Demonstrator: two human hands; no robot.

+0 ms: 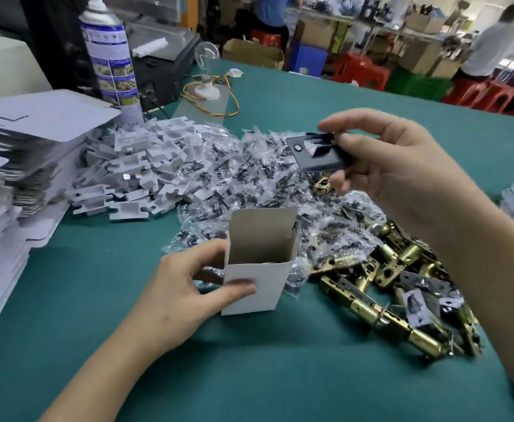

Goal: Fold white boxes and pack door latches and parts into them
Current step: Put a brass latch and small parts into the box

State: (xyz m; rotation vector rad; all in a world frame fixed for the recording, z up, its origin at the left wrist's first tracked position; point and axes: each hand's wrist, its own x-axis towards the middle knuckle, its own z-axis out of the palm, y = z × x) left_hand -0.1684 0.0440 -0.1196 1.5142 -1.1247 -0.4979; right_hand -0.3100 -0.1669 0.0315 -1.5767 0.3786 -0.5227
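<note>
A worker readies one carton at a green-topped packing desk (280,376). At far left, a stack of flat white box blanks (21,141) waits unfolded. A tall spray can (109,56) stands behind it, and a heap of white card inserts (134,169) spills to its right. Farther back, a bare light bulb (207,53) sits on a wired white base. A drift of small clear bags of dark screws (249,178) fills the middle.

At the near edge of the drift, the left hand (176,293) steadies a folded white box (258,263). The box stands upright, apparently resting on the desk, with its top open and the far flap raised. The thumb presses the near wall and the other fingers curl round the left side, clamped on the card.

Up and to the right, well apart from the box mouth, the right hand (395,166) pinches a black plate (319,153), apparently a latch face or strike plate. Its fingers are closed on the plate's right end. Below that hand, at near right, lies a tangled heap of brass door latches (395,287).

The box looks light and thin-walled, likely to crush or tip under a hard squeeze, so it is best held low by two walls. The plate appears stiff and smooth, possibly slippery, and is best gripped by its edges. The latches look heavy and rigid. One taken round its barrel would probably need lowering in rather than dropping, or it could burst the box bottom.
</note>
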